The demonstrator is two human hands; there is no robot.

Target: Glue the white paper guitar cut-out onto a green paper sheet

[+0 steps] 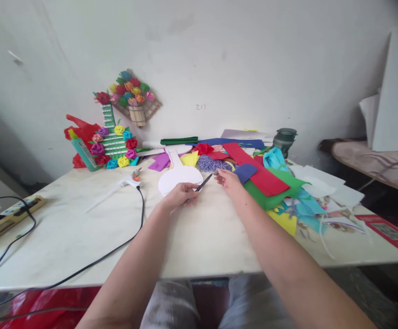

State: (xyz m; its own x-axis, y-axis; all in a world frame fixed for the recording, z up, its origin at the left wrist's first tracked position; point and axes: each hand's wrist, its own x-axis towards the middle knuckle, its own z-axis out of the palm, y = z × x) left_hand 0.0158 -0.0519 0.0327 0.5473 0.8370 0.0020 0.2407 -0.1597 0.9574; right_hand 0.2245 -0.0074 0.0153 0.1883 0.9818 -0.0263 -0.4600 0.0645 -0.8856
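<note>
My left hand (181, 194) is closed round a dark pen (204, 182), which slants up to the right. Just beyond the pen's upper end is my right hand (228, 179), its thumb and fingertips pinched together; what they hold, if anything, is too small to make out. Partly behind my left hand lies a white cut-out (180, 178) with a round body and a narrow neck. A bundle of purple yarn (214, 163) sits behind the right fingertips. Beside the right hand is a folded dark blue piece (246, 173), near a long red strip (260, 173).
A white glue gun (129, 181) lies to the left, its black cord crossing the table (116, 228) towards a power strip (10, 217). Paper-flower decorations (114, 141) and a green bottle (84, 151) stand at the back left. Green sheets (270, 196) and scraps cover the right side, before a dark cup (283, 140).
</note>
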